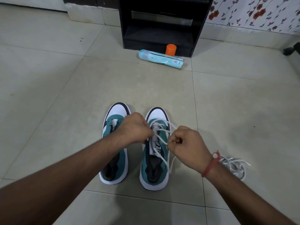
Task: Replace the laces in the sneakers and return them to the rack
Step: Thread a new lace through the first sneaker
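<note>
Head camera view, looking down at a tiled floor point(68, 88) where a person sits or crouches over a pair of teal, white and black sneakers. Both shoes stand side by side, near each other but apart, soles down, heels toward the person and white toes aimed away toward a black shoe rack point(159, 25) at the far wall. Each shoe's long axis runs almost straight from the viewer to the rack.

The left sneaker point(114, 143) has bare eyelets and no lace. The right sneaker point(155, 159) carries a white lace point(162, 130) crossed through its front eyelets only, with loose ends trailing back over the tongue. The left hand point(135, 127) is curled, its grip pinching the lace on the shoe's inner side. The right hand point(186, 142) is also curled, its grip closed around the other strand on the outer side; a red thread circles that wrist.

A tangle of spare white laces point(233, 166) lies on the floor just right of the right forearm. Near the rack lie a pale blue spray can point(160, 59) on its side and an orange-capped container point(171, 49) standing upright.

By judgement, the step in hand is threading the right shoe, early in the job. The next move likely calls for evening both strands, then feeding each tip through the next eyelet up. The other shoe and the return to the rack are not yet done.
</note>
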